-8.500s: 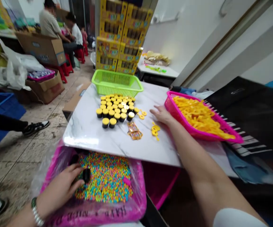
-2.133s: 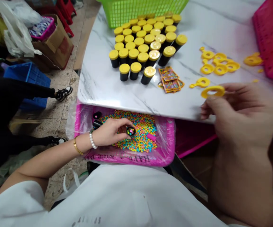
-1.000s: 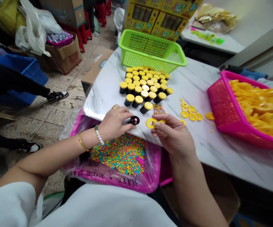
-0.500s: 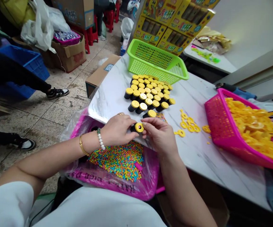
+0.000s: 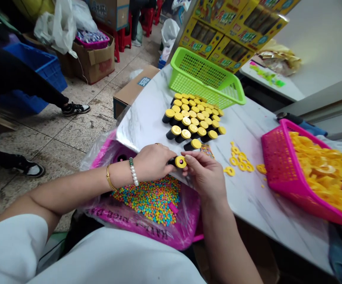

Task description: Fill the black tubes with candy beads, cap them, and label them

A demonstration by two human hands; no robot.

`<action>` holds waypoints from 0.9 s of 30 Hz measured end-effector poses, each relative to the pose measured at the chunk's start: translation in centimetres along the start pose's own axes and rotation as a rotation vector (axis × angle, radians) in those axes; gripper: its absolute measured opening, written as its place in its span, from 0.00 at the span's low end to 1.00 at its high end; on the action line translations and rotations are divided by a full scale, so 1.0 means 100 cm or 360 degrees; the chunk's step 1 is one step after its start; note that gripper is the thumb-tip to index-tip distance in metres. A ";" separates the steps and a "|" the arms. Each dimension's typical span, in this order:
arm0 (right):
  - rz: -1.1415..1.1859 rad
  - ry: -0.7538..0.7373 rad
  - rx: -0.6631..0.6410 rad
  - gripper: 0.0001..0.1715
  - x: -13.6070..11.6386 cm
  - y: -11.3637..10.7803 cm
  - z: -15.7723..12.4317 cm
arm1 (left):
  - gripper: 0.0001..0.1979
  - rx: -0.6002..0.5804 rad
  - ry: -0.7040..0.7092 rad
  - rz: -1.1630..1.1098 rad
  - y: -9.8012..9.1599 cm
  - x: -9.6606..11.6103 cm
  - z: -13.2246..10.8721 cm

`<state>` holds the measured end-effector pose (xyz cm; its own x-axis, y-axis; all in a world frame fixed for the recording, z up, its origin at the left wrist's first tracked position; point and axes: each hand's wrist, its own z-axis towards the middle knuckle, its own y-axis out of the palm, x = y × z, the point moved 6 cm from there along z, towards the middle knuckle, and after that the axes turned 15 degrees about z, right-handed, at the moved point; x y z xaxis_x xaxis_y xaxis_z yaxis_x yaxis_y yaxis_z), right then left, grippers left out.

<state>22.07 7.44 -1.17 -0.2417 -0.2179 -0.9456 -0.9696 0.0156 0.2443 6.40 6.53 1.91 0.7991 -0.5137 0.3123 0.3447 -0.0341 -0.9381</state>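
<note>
Over the table's front edge, my left hand (image 5: 155, 163) is closed round a small black tube (image 5: 171, 161). A yellow ring-shaped cap (image 5: 177, 163) with a round hole sits on the tube's end facing me, and something pink shows in the hole. My right hand (image 5: 205, 173) pinches this cap at its edge between thumb and fingers. Below both hands, small coloured balls (image 5: 153, 201) lie in a plastic-lined magenta tray (image 5: 135, 232), with a small pink piece (image 5: 173, 207) among them. Just beyond the hands stand several black tubes with yellow tops (image 5: 192, 128).
Loose yellow rings (image 5: 242, 161) lie on the marbled table (image 5: 260, 197). A pink basket (image 5: 277, 165) of yellow parts (image 5: 322, 169) stands at right. Behind the tubes are a green basket (image 5: 206, 83) and yellow boxes (image 5: 230, 51). Another person's leg (image 5: 34, 86) is at left.
The camera view has shifted slightly, so the table's things appear further right. Both hands keep their grip on the tube and cap, with little visible movement.
</note>
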 end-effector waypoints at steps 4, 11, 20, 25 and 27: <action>-0.0033 -0.0016 -0.0014 0.16 0.000 0.001 0.000 | 0.11 -0.0071 -0.0017 -0.0231 -0.008 0.003 0.000; -0.0040 -0.0059 -0.0064 0.15 0.002 0.006 0.000 | 0.17 -0.0085 -0.0543 -0.0871 0.007 -0.006 0.010; 0.0084 -0.0068 -0.0004 0.17 0.005 0.004 -0.002 | 0.18 0.0258 -0.0308 -0.0756 0.014 0.004 -0.011; 0.0106 0.0004 -0.0128 0.20 0.001 0.006 0.000 | 0.06 0.0286 -0.0202 -0.0512 0.010 0.009 -0.005; 0.0076 0.0018 -0.0149 0.19 -0.001 0.006 0.001 | 0.04 0.0256 -0.0196 -0.0509 0.009 0.009 -0.002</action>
<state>21.55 7.53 -0.97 -0.2868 -0.2301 -0.9300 -0.9490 -0.0649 0.3087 7.36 5.90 1.31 0.6886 -0.3914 0.6105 0.6514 -0.0362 -0.7579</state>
